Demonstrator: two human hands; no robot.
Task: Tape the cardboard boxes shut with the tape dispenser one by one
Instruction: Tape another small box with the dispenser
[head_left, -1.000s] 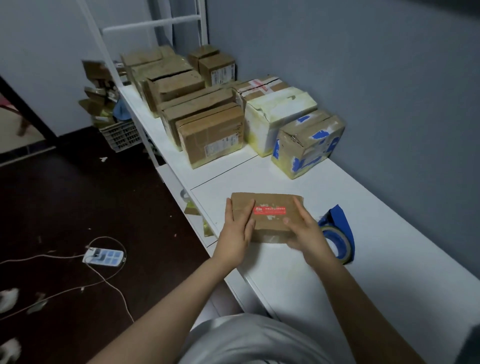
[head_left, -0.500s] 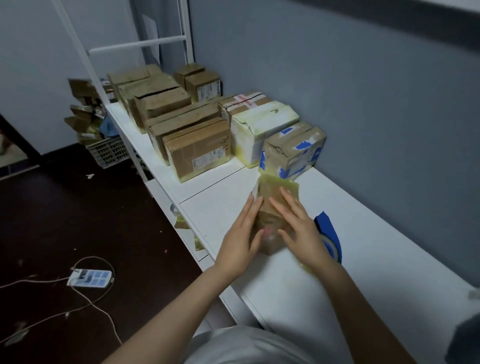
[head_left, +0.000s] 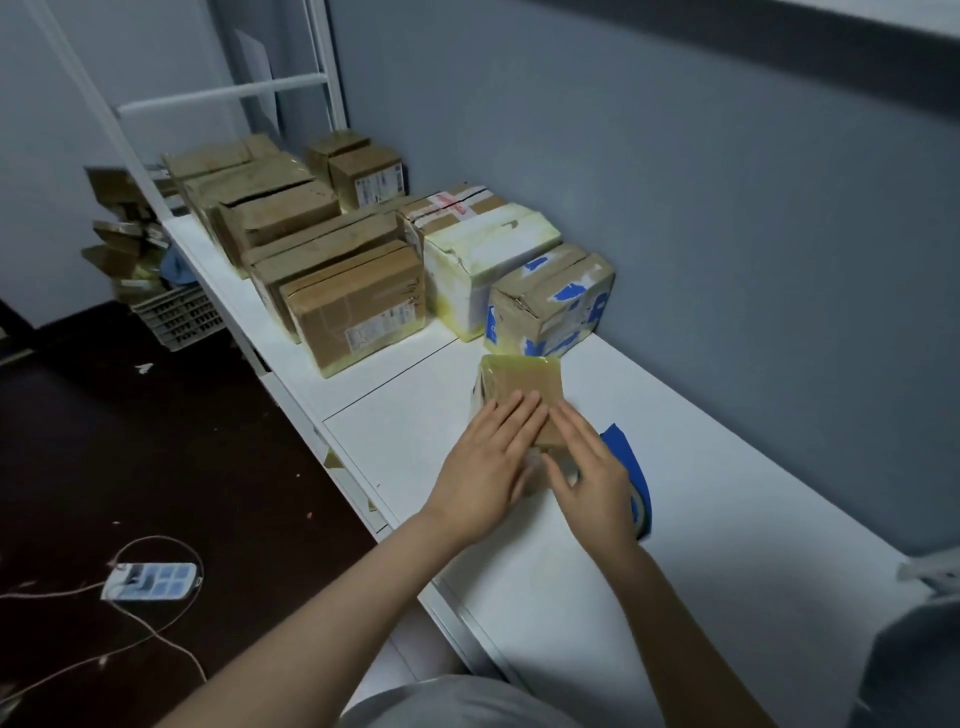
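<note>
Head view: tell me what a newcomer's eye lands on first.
Front and centre, the left hand and right hand press flat on a small cardboard box on the white table. A blue tape dispenser lies just right of it, partly behind the right hand. Behind, a row of worn boxes lines the table's far end.

Grey-blue wall (head_left: 675, 182) fills upper right; white tabletop (head_left: 727, 493) runs diag. below it. Dark floor (head_left: 156, 441) lower left w/ power strip (head_left: 150, 581); white frame (head_left: 223, 94) upper left.
</note>
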